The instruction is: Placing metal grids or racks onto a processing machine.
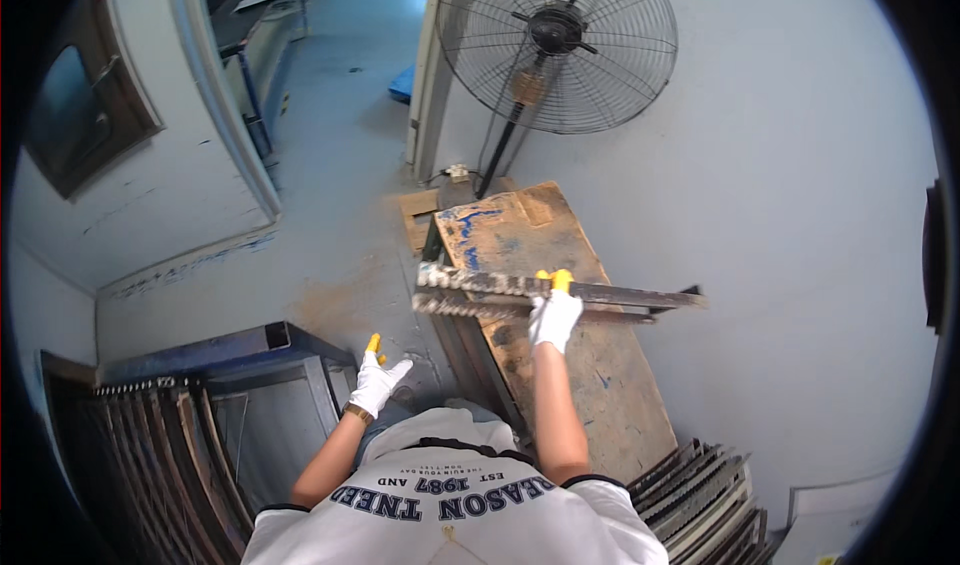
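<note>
I have the right hand (555,313), in a white glove with yellow fingertips, curled tightly around a pair of long, narrow, dark bars (500,284) with pale, crusted left ends. The bars lie crosswise over the long table with a worn brown, paint-stained board top (617,405), their ends reaching past both its long sides; from here I cannot tell whether they touch it. My left hand (376,383), gloved alike, is spread, thumb apart from the fingers, just off the table's left side. Farther left of the table I see a dark blue-topped rack (200,350) with thin upright frames (170,455). A row of slim dark and pale frames (700,500) sits by the table's near right corner, and a round black wire-caged fan (556,30) stands beyond its far end.
</note>
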The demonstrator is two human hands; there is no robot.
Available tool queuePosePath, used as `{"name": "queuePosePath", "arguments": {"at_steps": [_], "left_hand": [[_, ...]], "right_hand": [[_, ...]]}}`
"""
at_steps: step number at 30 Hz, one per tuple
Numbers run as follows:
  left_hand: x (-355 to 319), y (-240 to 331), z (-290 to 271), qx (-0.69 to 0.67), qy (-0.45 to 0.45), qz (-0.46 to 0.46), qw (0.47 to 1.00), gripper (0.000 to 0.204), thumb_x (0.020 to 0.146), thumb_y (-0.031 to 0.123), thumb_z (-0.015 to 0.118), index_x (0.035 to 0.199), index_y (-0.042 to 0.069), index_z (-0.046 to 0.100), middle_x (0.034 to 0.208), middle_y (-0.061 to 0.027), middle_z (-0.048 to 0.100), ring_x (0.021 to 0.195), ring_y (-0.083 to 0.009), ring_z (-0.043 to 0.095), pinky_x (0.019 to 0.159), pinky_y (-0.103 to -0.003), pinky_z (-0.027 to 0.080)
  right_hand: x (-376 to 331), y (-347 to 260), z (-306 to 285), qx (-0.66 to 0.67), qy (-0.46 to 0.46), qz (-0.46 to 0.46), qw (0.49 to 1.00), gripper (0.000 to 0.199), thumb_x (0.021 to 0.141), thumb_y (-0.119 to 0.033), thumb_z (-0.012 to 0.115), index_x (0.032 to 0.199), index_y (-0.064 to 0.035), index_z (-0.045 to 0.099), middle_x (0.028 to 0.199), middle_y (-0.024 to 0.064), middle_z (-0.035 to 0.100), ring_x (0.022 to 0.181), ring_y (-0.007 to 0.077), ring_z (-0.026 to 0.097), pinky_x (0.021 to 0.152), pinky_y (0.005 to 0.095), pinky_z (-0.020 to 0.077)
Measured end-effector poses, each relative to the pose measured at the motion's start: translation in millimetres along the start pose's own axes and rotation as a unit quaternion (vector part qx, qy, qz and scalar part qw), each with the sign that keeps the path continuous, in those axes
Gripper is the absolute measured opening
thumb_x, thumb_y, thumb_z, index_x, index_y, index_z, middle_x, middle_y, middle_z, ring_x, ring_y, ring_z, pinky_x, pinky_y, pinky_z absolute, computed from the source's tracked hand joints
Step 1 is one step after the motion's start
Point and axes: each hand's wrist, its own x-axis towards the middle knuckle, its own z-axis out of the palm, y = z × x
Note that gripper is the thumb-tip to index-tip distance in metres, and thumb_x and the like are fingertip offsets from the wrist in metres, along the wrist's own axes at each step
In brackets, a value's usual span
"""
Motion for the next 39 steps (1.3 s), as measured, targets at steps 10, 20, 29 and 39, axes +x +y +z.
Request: {"name": "queuePosePath", "arguments": {"at_steps": [10, 20, 29, 39], "left_hand": [[-1.7, -26.5, 22.9, 0.017, 0.046, -0.075, 0.996, 0.059, 0.068, 0.014, 0.062, 0.116, 0.003, 0.030, 0.107, -0.0121, 0.044, 0.098, -0.0203, 0.042, 0.081, -0.029, 0.035], [40.2, -73.3, 42.3, -0.132, 0.006, -0.141, 0.981, 0.017, 0.068, 0.000, 0.056, 0.081, 0.008, 0.050, 0.070, 0.0008, 0.052, 0.059, -0.0109, 0.047, 0.054, -0.025, 0.039], [128.0, -59.0, 32.2, -0.068, -0.018, -0.182, 0.981, 0.012, 0.067, 0.002, 0.059, 0.077, 0.006, 0.054, 0.063, 0.0009, 0.053, 0.051, -0.0123, 0.045, 0.048, -0.028, 0.037], [139.8, -170.8, -16.0, -0.249, -0.014, -0.259, 0.933, 0.022, 0.075, 0.031, 0.051, 0.081, 0.010, 0.050, 0.069, -0.0062, 0.049, 0.062, -0.0197, 0.049, 0.057, -0.034, 0.041]], "right_hand": [[30.8, 138.5, -13.4, -0.049, -0.229, 0.247, 0.940, 0.021, 0.081, -0.019, 0.045, 0.087, 0.0009, 0.047, 0.082, 0.0124, 0.048, 0.066, 0.0216, 0.049, 0.058, 0.0361, 0.0497], [71.7, 76.4, -131.6, -0.037, -0.342, 0.317, 0.884, 0.026, 0.081, -0.013, 0.042, 0.102, 0.0020, 0.042, 0.093, 0.0134, 0.051, 0.082, 0.0253, 0.053, 0.071, 0.0347, 0.0467], [103.2, 35.1, -259.9, -0.116, -0.168, 0.298, 0.932, 0.024, 0.079, -0.009, 0.040, 0.101, -0.0009, 0.045, 0.092, 0.0127, 0.052, 0.079, 0.0249, 0.055, 0.065, 0.0338, 0.0484], [85.6, 69.8, -232.3, -0.211, -0.301, 0.348, 0.863, 0.025, 0.079, -0.014, 0.042, 0.099, 0.0006, 0.047, 0.089, 0.0136, 0.054, 0.077, 0.0242, 0.055, 0.063, 0.0317, 0.0475]]}}
